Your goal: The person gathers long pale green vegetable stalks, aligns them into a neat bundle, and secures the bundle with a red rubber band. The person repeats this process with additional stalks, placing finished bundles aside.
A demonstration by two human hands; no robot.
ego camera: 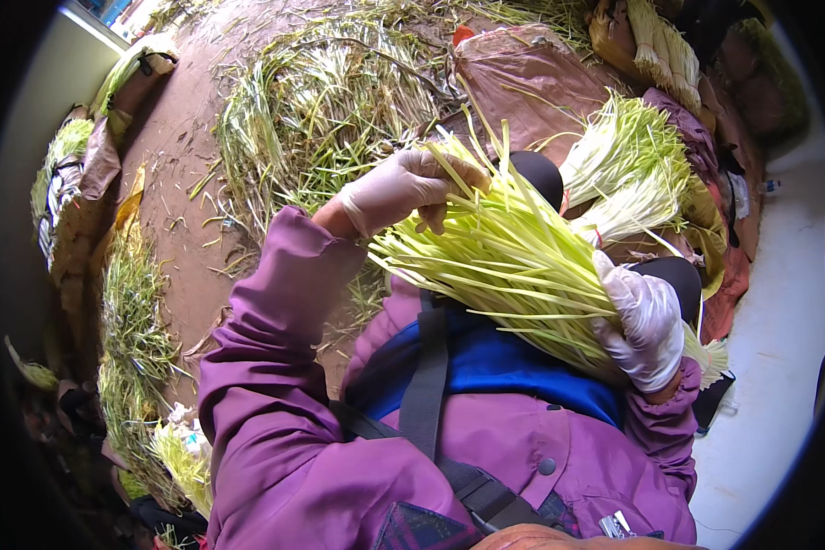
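Note:
A large loose bunch of yellow-green leafy stalks, like blanched garlic chives, lies across my lap over a blue cloth. My right hand, in a thin whitish glove, grips the bunch near its pale end, with the thumb on top. At the leafy end, my left hand, gloved too, has its fingers bent around a few leaf tips. Just beyond my right knee rest pale green-and-white bundles tied with red bands.
A heap of leafy trimmings covers the brown floor ahead. A pinkish woven sack lies beside it. More trimmings line the left side, near wrapped bundles. Tied pale bundles sit at far right.

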